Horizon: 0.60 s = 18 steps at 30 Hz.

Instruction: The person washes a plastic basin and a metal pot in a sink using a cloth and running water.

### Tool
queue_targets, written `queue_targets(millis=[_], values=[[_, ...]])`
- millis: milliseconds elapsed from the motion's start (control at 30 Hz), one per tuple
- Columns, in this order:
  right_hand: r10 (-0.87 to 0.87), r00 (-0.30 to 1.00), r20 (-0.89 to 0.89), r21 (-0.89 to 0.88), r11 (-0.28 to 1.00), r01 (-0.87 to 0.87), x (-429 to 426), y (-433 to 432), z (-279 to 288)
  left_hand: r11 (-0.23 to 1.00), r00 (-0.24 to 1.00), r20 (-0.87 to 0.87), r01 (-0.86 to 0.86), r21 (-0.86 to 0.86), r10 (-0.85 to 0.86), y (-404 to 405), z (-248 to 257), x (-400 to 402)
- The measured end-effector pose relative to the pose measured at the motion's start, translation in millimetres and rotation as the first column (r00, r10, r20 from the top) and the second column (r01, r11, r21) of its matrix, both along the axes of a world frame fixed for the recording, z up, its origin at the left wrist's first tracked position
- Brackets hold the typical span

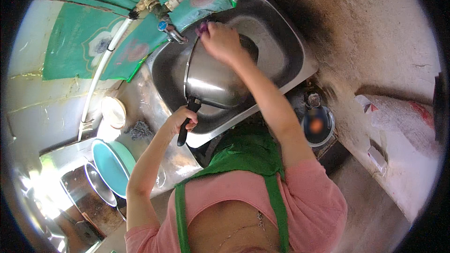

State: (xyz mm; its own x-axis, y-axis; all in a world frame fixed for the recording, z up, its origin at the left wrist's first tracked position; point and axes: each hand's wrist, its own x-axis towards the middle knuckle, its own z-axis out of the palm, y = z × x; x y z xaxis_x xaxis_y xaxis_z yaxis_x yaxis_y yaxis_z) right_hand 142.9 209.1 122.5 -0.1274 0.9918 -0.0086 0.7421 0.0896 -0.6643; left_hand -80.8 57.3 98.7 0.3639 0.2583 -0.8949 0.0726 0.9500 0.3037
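A stainless steel pan (218,80) is tipped on its side over the metal sink (299,47), its rim towards the wall tap. My left hand (183,118) grips the pan's black handle (182,134) at the sink's near left edge. Up by the far end of the rim, my right hand (221,40) holds a purple cloth or scrubber (202,28), mostly hidden by the fingers, against the pan. The pan's inside faces away from me.
A chrome tap (174,35) on a white pipe (105,54) juts over the sink's left side. A grey wire scourer (140,130) lies on the metal drainboard (175,160). Further left stand a turquoise basin (110,165) and a metal pan (100,184). A rough wall (369,35) rises at right.
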Motion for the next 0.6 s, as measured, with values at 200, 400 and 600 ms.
queue_targets(millis=[200, 400, 600], values=[[-0.036, 0.947, 0.318, 0.369, 0.925, -0.089, -57, -119, 16, 0.991, 0.996, -0.073, -0.041, 0.131, 0.051, -18, -6, 12], [-0.125, 0.95, 0.285, 0.434, 0.901, -0.012, -21, -72, 14, 0.951, 0.963, -0.268, 0.064, 0.301, 0.02, -13, -25, 18], [-0.131, 0.983, 0.126, 0.2, 0.974, 0.104, 1, -29, 12, 0.897, 0.904, -0.424, 0.226, 0.379, -0.049, 5, -57, 23]])
